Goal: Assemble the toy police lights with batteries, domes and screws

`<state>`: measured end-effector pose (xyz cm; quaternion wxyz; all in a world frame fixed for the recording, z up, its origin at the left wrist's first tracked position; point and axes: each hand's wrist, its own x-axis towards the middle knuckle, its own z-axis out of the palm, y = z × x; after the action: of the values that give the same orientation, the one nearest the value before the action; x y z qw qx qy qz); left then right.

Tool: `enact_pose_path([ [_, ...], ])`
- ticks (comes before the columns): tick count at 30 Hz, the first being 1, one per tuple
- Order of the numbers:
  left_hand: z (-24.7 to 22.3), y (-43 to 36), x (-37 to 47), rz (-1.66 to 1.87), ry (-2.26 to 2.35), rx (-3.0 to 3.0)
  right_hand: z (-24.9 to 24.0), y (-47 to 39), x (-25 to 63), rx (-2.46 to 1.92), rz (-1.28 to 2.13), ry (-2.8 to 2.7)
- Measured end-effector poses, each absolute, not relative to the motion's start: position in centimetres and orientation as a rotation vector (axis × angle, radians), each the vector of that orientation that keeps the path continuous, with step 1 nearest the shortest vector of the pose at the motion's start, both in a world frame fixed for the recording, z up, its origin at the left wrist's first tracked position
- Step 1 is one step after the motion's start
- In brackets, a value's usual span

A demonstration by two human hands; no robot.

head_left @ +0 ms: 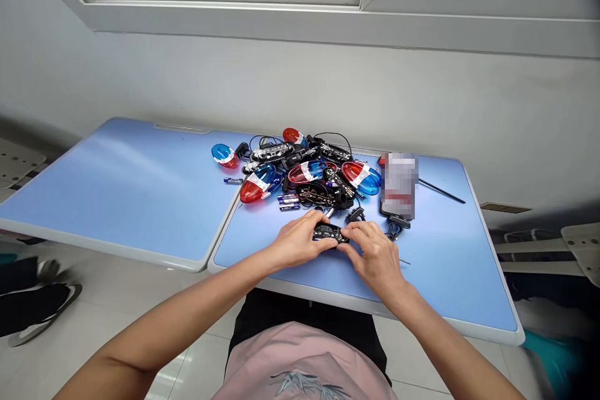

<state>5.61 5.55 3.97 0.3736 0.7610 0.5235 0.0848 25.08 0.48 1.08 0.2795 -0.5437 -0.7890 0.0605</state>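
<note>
Black housing (330,234), as seen in the head view, was held low over the near part of the right-hand table (450,262), in front of the pile of parts. Its left end was gripped by the left hand (299,239), with the thumb laid along the near edge and the fingers bent over the far edge. Its right end was pinched narrowly between the thumb and fingertips of the right hand (374,256), so that its middle was left showing between the two grips. Whether it was also touched to the tabletop could not be told.

The housing was elongated, dark and hollow-looking, marked with small pale details too fine to be made out. Behind it, glossy translucent covers (257,184) in red and blue, oval and banded with white, were heaped among black cased units (315,194) and thin, looped black cables (335,135). Cylindrical batteries (288,202) in dark blue and silver were laid side by side at the front of the pile. To the right were seen an oblong item (398,190), its face blurred, and a slim, straight black rod (441,190). The tabletop was smooth and blue, edged with a pale, rounded rim.
</note>
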Motion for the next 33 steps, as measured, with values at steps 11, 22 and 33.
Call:
enact_pose_path([
  [11, 5.1, 6.0, 6.5, 0.066, 1.395, 2.02, 0.4, 0.6, 25.4, -1.32, 0.181, -2.135],
  [22, 3.7, 6.9, 5.6, 0.169, 1.231, 1.94, 0.1, 0.6, 25.6, -1.281, 0.169, -2.153],
  [33, 4.0, 5.9, 4.3, 0.243, 1.093, 1.998, 0.9, -0.2, 25.6, -1.307, 0.264, -2.101],
])
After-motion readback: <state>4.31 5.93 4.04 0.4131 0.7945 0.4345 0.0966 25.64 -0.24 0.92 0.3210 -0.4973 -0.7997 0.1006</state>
